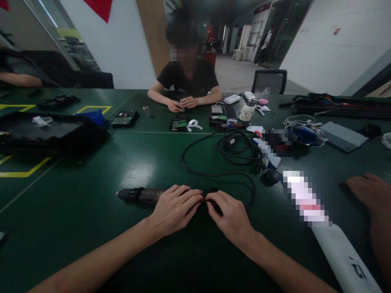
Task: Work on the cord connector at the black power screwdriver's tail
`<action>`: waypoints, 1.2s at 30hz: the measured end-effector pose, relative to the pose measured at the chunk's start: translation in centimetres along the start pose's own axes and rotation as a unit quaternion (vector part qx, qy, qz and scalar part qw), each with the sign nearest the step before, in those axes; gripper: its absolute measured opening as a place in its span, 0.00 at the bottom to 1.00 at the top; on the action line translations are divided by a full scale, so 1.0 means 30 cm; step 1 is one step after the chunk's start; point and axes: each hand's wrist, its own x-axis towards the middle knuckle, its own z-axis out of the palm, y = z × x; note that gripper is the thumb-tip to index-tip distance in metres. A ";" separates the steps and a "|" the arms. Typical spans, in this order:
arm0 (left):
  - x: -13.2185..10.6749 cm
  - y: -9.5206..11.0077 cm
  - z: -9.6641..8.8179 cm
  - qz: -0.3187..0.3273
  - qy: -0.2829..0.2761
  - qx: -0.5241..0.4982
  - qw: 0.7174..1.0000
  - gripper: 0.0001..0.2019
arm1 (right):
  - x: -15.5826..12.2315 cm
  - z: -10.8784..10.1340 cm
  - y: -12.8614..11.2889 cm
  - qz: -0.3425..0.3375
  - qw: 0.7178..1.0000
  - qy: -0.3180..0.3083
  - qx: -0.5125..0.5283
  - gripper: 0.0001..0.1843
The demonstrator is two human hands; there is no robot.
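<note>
Forearms (113, 249) cut off; hands (179, 206) partly hide tool (140, 195).

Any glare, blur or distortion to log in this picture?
Head view throughout: pale glare on the green tabletop beyond the cylindrical tool; pixel blocks masking one end of the long white object; white wall leaning, likely wide-angle distortion; dim light, but left hand and right hand fairly clear.

The left hand (177, 209) hides part of a dark cylindrical tool (139, 195); the bottom edge crops a long white bar (345, 252).
</note>
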 end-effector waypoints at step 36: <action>0.005 -0.005 -0.010 -0.002 -0.014 0.023 1.000 0.09 | 0.005 -0.012 -0.007 -0.008 1.000 -0.006 0.007 0.08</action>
